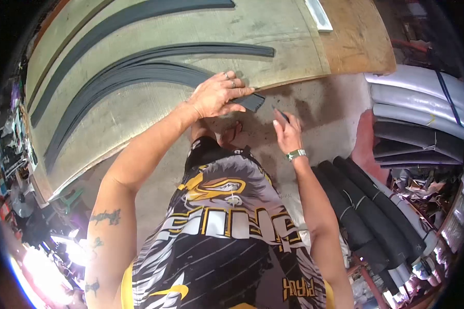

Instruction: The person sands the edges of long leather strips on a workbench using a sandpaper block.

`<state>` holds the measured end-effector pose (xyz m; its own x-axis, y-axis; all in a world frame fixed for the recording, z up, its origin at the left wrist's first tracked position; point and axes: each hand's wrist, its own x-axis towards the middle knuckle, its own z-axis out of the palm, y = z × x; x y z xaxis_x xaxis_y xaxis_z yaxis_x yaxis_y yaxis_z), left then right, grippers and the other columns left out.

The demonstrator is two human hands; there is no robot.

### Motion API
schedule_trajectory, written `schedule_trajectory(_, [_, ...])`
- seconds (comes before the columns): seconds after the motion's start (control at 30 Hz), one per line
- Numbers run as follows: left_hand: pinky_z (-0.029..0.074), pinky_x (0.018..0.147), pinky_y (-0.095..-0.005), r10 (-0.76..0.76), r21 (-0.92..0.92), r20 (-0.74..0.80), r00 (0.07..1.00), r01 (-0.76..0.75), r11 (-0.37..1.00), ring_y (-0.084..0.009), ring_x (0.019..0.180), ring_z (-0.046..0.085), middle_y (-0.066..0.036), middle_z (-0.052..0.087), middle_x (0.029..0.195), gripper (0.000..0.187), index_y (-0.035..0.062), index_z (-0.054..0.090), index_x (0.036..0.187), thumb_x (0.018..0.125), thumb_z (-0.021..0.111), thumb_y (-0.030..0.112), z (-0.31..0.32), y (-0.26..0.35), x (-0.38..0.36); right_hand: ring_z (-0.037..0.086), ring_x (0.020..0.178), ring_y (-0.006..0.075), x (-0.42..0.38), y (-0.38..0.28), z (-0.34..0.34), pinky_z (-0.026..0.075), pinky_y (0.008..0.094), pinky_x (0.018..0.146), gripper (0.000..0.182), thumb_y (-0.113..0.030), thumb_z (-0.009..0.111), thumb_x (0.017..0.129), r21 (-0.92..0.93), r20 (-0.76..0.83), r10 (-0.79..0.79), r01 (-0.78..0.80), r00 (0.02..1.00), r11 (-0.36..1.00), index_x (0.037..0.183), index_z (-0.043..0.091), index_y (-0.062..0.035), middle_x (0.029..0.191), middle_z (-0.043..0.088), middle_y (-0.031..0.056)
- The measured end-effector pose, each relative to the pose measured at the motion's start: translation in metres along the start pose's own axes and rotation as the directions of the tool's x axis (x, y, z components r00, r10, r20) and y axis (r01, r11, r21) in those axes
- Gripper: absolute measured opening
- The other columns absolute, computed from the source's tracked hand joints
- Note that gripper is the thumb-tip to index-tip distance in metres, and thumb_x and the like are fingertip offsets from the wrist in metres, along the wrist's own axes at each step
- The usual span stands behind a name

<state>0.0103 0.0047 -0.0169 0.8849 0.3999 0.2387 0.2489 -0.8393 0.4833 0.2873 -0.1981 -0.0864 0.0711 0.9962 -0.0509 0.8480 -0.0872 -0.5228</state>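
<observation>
Near the front edge of the wooden table (294, 56), my left hand (219, 95) is closed on a bundle of dark grey strips (170, 73), thumb and forefinger at its end. The end of the bundle (252, 103) sticks out past the table edge. To the right of that end and apart from it, my right hand (288, 133) is closed round a small dark tool (280, 115), blurred and partly hidden by the fingers. Behind the held bundle lies another bundle of grey strips (206, 50), curved along the table.
More long strips (154, 10) lie at the back of the table, and a white piece (318, 15) rests near its right end. Silver rolls (417, 95) and black rolls (366, 206) are stacked at the right. Assorted clutter stands at the left.
</observation>
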Motion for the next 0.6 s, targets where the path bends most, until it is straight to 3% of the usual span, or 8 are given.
schedule_trajectory(0.13, [0.053, 0.098, -0.0444, -0.018, -0.017, 0.047, 0.999, 0.019, 1.000, -0.0323, 0.110, 0.060, -0.008, 0.071, 0.120, 0.060, 0.0171, 0.070, 0.141, 0.090, 0.078, 0.047, -0.006, 0.001, 0.003, 0.058, 0.117, 0.0433, 0.053, -0.092, -0.052, 0.048, 0.0533, 0.102, 0.045, -0.022, 0.065, 0.102, 0.153, -0.200, -0.188, 0.220, 0.962, 0.963, 0.147, 0.066, -0.0159, 0.134, 0.062, 0.0208])
schedule_trajectory(0.17, [0.052, 0.099, -0.0440, 0.009, -0.019, 0.037, 0.999, -0.009, 1.000, -0.0323, 0.111, 0.060, -0.008, 0.071, 0.120, 0.060, 0.0170, 0.070, 0.141, 0.090, 0.078, 0.047, -0.003, 0.002, 0.001, 0.058, 0.118, 0.0427, 0.057, -0.093, -0.047, 0.048, 0.0516, 0.102, 0.046, -0.020, 0.066, 0.100, 0.019, -0.191, -0.248, 0.257, 0.950, 0.966, 0.146, 0.066, -0.0183, 0.136, 0.061, 0.0197])
schedule_trajectory(0.2, [0.052, 0.100, -0.0437, 0.043, -0.002, 0.018, 0.999, -0.043, 0.999, -0.0323, 0.112, 0.060, -0.008, 0.070, 0.120, 0.061, 0.0169, 0.070, 0.142, 0.089, 0.078, 0.048, -0.003, -0.003, 0.003, 0.057, 0.120, 0.0420, 0.052, -0.088, -0.038, 0.048, 0.0507, 0.104, 0.049, -0.020, 0.068, 0.098, 0.126, -0.176, -0.203, 0.227, 0.963, 0.966, 0.147, 0.065, -0.0220, 0.138, 0.061, 0.0189])
schedule_trajectory(0.27, [0.052, 0.101, -0.0432, 0.028, -0.002, 0.007, 1.000, -0.028, 1.000, -0.0321, 0.113, 0.060, -0.008, 0.070, 0.121, 0.062, 0.0168, 0.069, 0.142, 0.089, 0.079, 0.047, 0.000, -0.001, 0.003, 0.057, 0.120, 0.0417, 0.035, -0.054, -0.026, 0.048, 0.0513, 0.104, 0.050, -0.022, 0.067, 0.099, 0.047, -0.111, -0.105, 0.111, 0.988, 0.993, 0.148, 0.065, -0.0224, 0.137, 0.061, 0.0184])
schedule_trajectory(0.3, [0.052, 0.102, -0.0430, 0.012, 0.000, 0.006, 1.000, -0.012, 1.000, -0.0321, 0.113, 0.060, -0.008, 0.070, 0.122, 0.062, 0.0167, 0.069, 0.142, 0.088, 0.079, 0.047, 0.000, -0.002, 0.001, 0.058, 0.119, 0.0417, 0.021, -0.030, -0.021, 0.048, 0.0517, 0.105, 0.048, -0.023, 0.064, 0.102, -0.171, 0.046, -0.086, 0.093, 0.995, 0.981, 0.150, 0.063, -0.0213, 0.138, 0.061, 0.0182])
schedule_trajectory(0.4, [0.052, 0.101, -0.0430, -0.003, -0.019, 0.017, 1.000, 0.004, 1.000, -0.0321, 0.113, 0.059, -0.008, 0.070, 0.122, 0.062, 0.0169, 0.069, 0.142, 0.088, 0.080, 0.047, 0.000, -0.001, 0.001, 0.058, 0.120, 0.0422, 0.021, -0.037, -0.030, 0.048, 0.0520, 0.105, 0.046, -0.026, 0.063, 0.104, 0.070, -0.038, -0.051, 0.054, 0.998, 0.996, 0.150, 0.063, -0.0176, 0.139, 0.061, 0.0186])
schedule_trajectory(0.53, [0.052, 0.098, -0.0432, 0.011, -0.004, 0.035, 0.999, -0.011, 1.000, -0.0319, 0.111, 0.059, -0.007, 0.070, 0.120, 0.062, 0.0181, 0.069, 0.142, 0.088, 0.079, 0.047, -0.001, -0.003, 0.002, 0.057, 0.123, 0.0443, 0.052, -0.089, -0.030, 0.047, 0.0515, 0.106, 0.043, -0.022, 0.064, 0.104, 0.213, -0.233, -0.207, 0.258, 0.950, 0.942, 0.146, 0.065, -0.0112, 0.141, 0.059, 0.0215])
schedule_trajectory(0.6, [0.051, 0.098, -0.0438, 0.013, -0.015, 0.019, 1.000, -0.012, 1.000, -0.0324, 0.111, 0.059, -0.007, 0.070, 0.120, 0.062, 0.0175, 0.070, 0.141, 0.088, 0.080, 0.046, 0.001, -0.003, 0.002, 0.058, 0.130, 0.0438, 0.033, -0.055, 0.006, 0.048, 0.0496, 0.108, 0.041, -0.023, 0.064, 0.104, 0.352, -0.240, -0.026, 0.112, 0.970, 0.929, 0.143, 0.066, -0.0089, 0.142, 0.060, 0.0224])
